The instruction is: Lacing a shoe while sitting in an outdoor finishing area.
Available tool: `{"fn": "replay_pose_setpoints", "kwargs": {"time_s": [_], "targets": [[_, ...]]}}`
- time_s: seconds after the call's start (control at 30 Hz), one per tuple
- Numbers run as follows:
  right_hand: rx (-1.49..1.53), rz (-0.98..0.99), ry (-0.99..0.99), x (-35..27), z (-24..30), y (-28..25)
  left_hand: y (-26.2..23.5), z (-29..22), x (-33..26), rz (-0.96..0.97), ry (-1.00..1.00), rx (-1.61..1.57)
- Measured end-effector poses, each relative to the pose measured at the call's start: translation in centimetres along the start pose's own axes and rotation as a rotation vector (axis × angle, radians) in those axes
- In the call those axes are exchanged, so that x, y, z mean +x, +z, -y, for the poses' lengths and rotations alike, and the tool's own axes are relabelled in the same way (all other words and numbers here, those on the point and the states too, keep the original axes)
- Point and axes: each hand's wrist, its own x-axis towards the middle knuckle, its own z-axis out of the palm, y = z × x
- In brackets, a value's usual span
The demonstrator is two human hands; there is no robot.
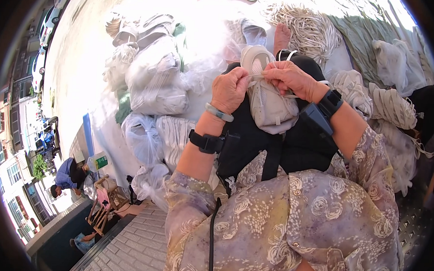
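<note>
A pale grey sneaker upper [274, 109] rests across my lap, its toe end pointing away from me. My left hand [230, 90] is closed at the upper's left side, pinching a white shoelace near the eyelets. On the other side my right hand [293, 79] has thumb and fingers pressed together on the same shoelace [256, 76]. The short stretch of lace between my hands crosses over the tongue area. Fingertips hide which eyelets the lace passes through.
Plastic-wrapped bundles of uppers [156, 79] lie to the left, with stacked uppers [171, 133] nearer me. A heap of loose white laces [304, 30] sits at the far right. More laced uppers [392, 104] are at my right. Beyond the left edge, a person [67, 175] bends near a wooden chair [100, 208].
</note>
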Motion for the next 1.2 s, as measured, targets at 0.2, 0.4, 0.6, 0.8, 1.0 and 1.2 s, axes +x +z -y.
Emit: {"fn": "replay_pose_setpoints", "kwargs": {"time_s": [0.2, 0.4, 0.6, 0.8, 1.0, 1.2], "targets": [[0.017, -0.020, 0.006, -0.1, 0.1, 0.2, 0.0, 0.9, 0.0, -0.109, 0.183, 0.072], [0.026, -0.008, -0.008, 0.1, 0.0, 0.1, -0.5, 0.3, -0.3, -0.081, 0.139, 0.168], [0.029, 0.044, -0.008, -0.2, 0.1, -0.1, -0.8, -2.8, 0.8, 0.221, -0.277, -0.863], [0.104, 0.085, -0.074, -1.0, -0.2, -0.1, -0.8, -2.0, 1.4, 0.305, -0.287, -1.152], [-0.507, -0.184, -0.441, -1.4, -2.7, -0.9, -1.4, -0.6, 0.9, 0.210, -0.353, -1.319], [-1.155, -0.360, -0.489, -5.3, -2.4, 0.6, -2.5, -0.6, -0.3, 0.150, -0.466, -1.166]]}}
